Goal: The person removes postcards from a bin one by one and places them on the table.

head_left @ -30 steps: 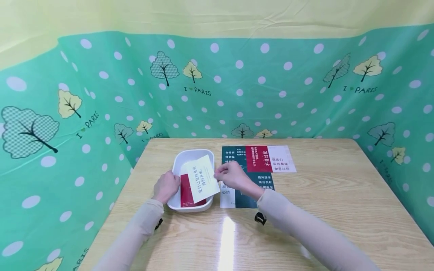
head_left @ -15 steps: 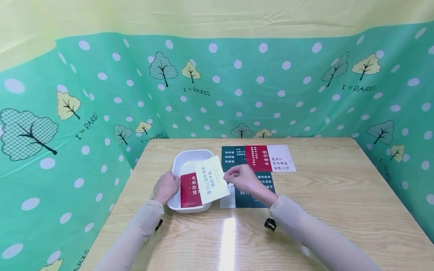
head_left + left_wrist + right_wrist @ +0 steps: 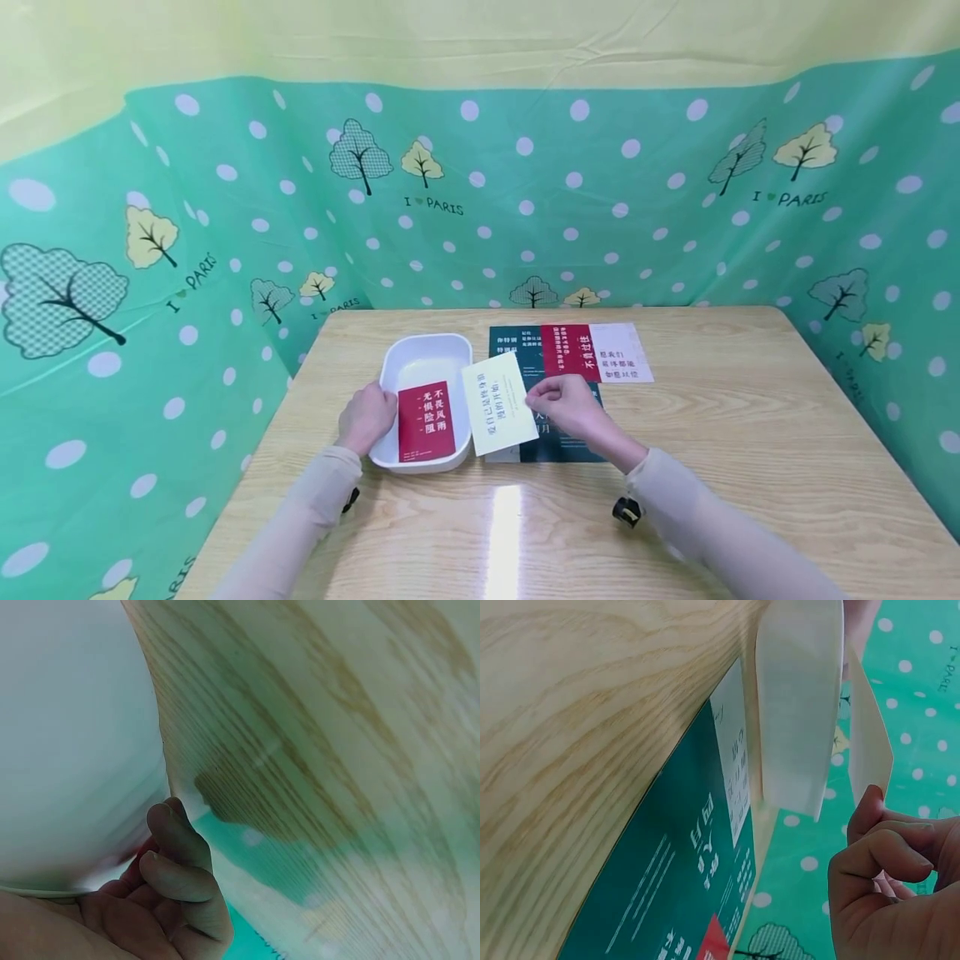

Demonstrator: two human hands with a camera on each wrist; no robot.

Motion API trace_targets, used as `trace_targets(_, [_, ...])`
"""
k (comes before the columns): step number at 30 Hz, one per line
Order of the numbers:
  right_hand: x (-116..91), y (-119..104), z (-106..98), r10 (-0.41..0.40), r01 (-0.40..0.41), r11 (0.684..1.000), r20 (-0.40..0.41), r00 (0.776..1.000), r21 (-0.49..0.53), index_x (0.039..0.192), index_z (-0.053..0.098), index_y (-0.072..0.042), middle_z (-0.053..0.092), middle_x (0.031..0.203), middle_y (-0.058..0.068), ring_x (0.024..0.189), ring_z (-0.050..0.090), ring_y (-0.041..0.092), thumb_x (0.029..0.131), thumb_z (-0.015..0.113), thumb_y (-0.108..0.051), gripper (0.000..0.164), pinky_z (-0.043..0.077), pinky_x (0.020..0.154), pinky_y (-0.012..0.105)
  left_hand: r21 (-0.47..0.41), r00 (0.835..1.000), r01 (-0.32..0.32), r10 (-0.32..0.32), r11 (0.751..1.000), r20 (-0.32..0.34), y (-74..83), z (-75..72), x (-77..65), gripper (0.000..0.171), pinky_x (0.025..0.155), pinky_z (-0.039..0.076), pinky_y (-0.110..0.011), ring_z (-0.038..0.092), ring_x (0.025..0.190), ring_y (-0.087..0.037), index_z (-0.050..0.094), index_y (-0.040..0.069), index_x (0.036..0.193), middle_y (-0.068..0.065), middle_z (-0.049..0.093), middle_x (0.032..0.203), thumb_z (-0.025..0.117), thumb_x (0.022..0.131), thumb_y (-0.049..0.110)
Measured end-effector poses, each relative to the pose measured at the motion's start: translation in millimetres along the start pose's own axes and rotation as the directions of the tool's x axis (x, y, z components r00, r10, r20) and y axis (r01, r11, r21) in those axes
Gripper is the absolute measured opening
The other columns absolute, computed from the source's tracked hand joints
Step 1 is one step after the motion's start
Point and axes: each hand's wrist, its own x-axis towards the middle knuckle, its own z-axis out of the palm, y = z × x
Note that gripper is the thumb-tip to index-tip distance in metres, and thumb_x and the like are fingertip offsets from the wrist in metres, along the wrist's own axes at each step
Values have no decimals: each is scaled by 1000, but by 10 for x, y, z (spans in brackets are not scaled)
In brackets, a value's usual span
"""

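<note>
A white plastic tray (image 3: 427,342) stands on the left of the table, and my left hand (image 3: 366,417) grips its left rim. In the left wrist view the fingers (image 3: 180,881) curl under the tray's wall. A red card (image 3: 426,421) with white print lies inside it. Just right of the tray, my right hand (image 3: 573,408) pinches a cream card (image 3: 501,404) by its right edge. The right wrist view has that card raised above the table, seen nearly edge-on. Dark green cards (image 3: 555,446) lie below and behind it, partly covered by the card and hand.
Beyond the green cards, another red card (image 3: 566,352) and a white card (image 3: 626,352) lie flat on the wooden table (image 3: 750,433). A green dotted cloth (image 3: 525,208) hangs around the table's back and sides.
The right hand has moved to the right with the cream card, off the tray and over the green cards. The red card in the tray is now uncovered. The left hand stays put.
</note>
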Motion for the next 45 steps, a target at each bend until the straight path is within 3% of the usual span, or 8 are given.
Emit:
trace_targets(8, [-49, 108, -187, 29, -28, 999, -24, 999, 41, 110, 75, -2, 71, 84, 17, 56, 47, 18, 102, 70, -15, 15, 38, 53, 24, -9, 1000, 9, -9, 1000, 17, 6, -15, -17, 35, 58, 57, -37, 65, 72, -26, 59, -10, 119, -15, 62, 84, 46, 106, 20])
trace_targets(13, [-100, 183, -292, 40, -38, 999, -47, 998, 35, 112, 74, -1, 72, 86, 12, 60, 50, 19, 103, 69, -15, 18, 39, 55, 25, -7, 1000, 7, -7, 1000, 9, 17, -20, -36, 34, 57, 57, -37, 65, 71, -26, 60, -8, 115, -14, 62, 82, 46, 106, 21])
trace_targets(30, [-206, 410, -657, 80, -78, 996, -69, 994, 33, 115, 71, 5, 68, 82, 15, 54, 42, 14, 105, 65, -13, 21, 31, 49, 23, -6, 1000, 9, -9, 1000, 13, 15, -23, -20, 35, 57, 56, -36, 65, 70, -26, 61, -9, 118, -14, 62, 82, 46, 106, 21])
trace_targets(45, [-293, 731, -983, 114, -124, 988, -112, 987, -86, 122, 68, 7, 70, 91, 12, 66, 52, 20, 105, 63, -13, 26, 43, 55, 28, 9, 1000, 4, -4, 1000, 6, 27, -22, -22, 36, 56, 56, -37, 65, 69, -26, 61, -9, 117, -14, 62, 81, 45, 106, 21])
